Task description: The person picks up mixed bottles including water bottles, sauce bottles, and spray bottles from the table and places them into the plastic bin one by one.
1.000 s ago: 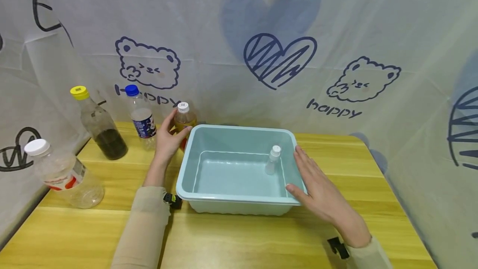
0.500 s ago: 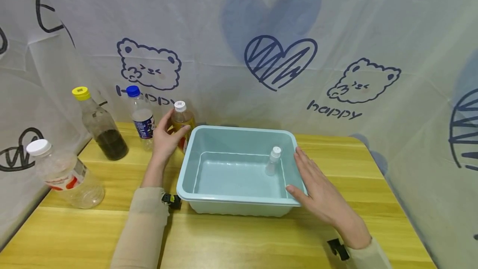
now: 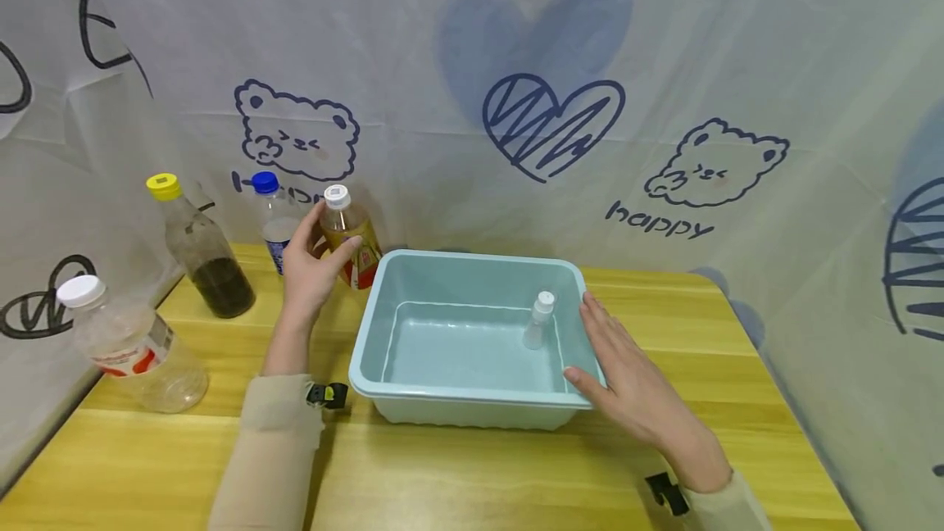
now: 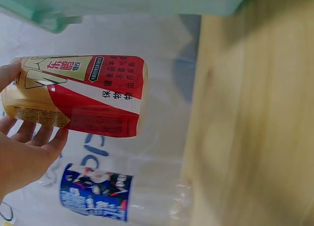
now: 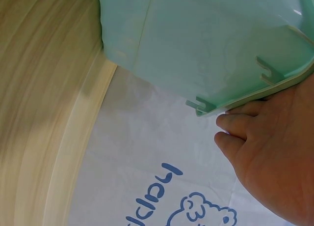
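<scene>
My left hand (image 3: pixel 306 273) grips a drink bottle (image 3: pixel 361 267) with a white cap and a gold and red label, thumb on one side and fingers on the other. In the left wrist view the bottle's base hangs above the table, apart from it. A light blue plastic tub (image 3: pixel 472 396) stands just right of this bottle. Straight fingers of my right hand (image 3: pixel 642 388) rest on the tub's right rim, and the right wrist view shows them along the rim's edge. Inside the tub, near its right wall, a small clear bottle (image 3: pixel 537 326) with a white cap stands upright.
Left on the wooden table (image 3: pixel 413 482) stand a blue-capped bottle (image 3: pixel 271 215), a yellow-capped bottle (image 3: pixel 221 281) with dark liquid, and a large clear bottle (image 3: pixel 147 367) with a white cap. A printed cloth (image 3: pixel 413 64) hangs behind the table.
My left hand has lifted the drink bottle from behind the tub's left corner and moved it up and left, now partly covering the blue-capped bottle. My right hand stays on the rim.
</scene>
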`<state>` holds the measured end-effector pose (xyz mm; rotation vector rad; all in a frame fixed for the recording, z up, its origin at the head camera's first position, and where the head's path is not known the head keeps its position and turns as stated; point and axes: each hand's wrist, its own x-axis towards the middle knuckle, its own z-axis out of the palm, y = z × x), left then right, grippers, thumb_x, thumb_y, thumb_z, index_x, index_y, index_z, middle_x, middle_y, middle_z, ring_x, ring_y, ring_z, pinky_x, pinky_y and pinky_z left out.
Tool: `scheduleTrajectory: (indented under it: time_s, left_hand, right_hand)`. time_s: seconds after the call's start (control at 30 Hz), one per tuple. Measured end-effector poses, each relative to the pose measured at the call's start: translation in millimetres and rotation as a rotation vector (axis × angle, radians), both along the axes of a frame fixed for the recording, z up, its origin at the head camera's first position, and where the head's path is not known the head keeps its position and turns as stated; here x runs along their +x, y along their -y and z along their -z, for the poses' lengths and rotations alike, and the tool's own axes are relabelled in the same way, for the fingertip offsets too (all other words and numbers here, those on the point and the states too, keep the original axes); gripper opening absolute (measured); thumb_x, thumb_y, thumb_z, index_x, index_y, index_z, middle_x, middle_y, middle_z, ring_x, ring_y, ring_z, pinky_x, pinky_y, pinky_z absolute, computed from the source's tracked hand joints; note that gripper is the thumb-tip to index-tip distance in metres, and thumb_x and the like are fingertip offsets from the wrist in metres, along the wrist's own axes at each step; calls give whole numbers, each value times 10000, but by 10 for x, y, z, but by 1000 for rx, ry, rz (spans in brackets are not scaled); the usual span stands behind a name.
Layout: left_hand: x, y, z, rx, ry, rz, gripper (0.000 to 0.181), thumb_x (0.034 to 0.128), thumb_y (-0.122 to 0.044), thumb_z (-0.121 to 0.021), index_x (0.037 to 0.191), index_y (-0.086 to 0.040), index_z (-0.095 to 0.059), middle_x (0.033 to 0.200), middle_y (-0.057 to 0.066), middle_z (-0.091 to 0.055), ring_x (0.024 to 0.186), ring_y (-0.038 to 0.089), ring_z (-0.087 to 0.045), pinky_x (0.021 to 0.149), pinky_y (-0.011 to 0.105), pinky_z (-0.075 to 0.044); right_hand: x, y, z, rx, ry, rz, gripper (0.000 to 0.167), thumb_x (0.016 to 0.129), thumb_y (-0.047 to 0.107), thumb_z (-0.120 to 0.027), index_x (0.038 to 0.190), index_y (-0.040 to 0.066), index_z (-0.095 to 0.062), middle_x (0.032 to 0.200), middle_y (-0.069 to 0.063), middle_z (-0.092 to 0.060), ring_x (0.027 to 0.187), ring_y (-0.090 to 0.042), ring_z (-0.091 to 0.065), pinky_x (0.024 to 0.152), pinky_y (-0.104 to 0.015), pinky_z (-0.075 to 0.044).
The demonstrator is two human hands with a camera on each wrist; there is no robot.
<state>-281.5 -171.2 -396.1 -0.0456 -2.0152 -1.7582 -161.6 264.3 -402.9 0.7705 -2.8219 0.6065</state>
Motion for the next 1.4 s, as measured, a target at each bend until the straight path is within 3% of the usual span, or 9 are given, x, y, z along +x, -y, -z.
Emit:
scheduleTrajectory:
  time_s: [0.1, 0.33, 0.57, 0.97, 1.17, 1.4]
  left_hand:
    - [8, 44, -46, -14, -19, 2, 751, 920, -80, -789, 1585, -142, -445, 1578, 115, -479, 1434, 290, -474, 1199, 441, -396]
    - [137, 95, -283, -17, -59, 36, 754, 928, -54, -775, 1592, -138, -428, 1565, 123, -485, 1408, 288, -480, 1191, 444, -406]
    - [263, 135, -514, -69, -84, 62, 750, 933, -79, -778, 1587, -138, -417, 1560, 99, -472, 1423, 286, -469, 1190, 467, -406]
    - [468, 144, -815, -177, -147, 73, 723, 932, -87, -780, 1563, -104, -428, 1557, 100, -453, 1435, 303, -452, 1183, 465, -416]
    - [552, 113, -928, -247, -150, 118, 715, 948, -97, -766, 1572, -112, -417, 1554, 105, -450, 1425, 311, -463, 1170, 471, -433]
    - [600, 23, -1022, -317, -160, 219, 700, 954, -73, -752, 1562, -80, -405, 1503, 124, -486, 1357, 309, -518, 1137, 439, -472]
  right_hand:
    - [-2, 2, 3, -1, 6, 3, 836, 1065, 436, -551, 1653, 7, -140, 1743, -119, -62, 1589, -352, -137, 1286, -488, -178]
    - [2, -1, 7, -2, 18, 9, 834, 1067, 438, -547, 1651, 2, -141, 1742, -123, -63, 1589, -357, -137, 1278, -520, -190]
    - [-2, -8, 15, -14, 7, 6, 831, 1066, 430, -548, 1648, -5, -146, 1740, -126, -63, 1590, -347, -129, 1278, -516, -186]
    - [2, -1, -1, -16, 15, 9, 827, 1069, 437, -539, 1650, -1, -146, 1742, -110, -53, 1592, -346, -123, 1278, -524, -185]
    - [-4, 9, 0, -12, 15, 8, 828, 1069, 440, -540, 1650, 0, -148, 1740, -128, -67, 1592, -345, -122, 1279, -520, -184]
    - [-6, 25, -1, -12, 21, 2, 829, 1070, 446, -538, 1647, -9, -155, 1739, -141, -74, 1593, -344, -118, 1285, -504, -169]
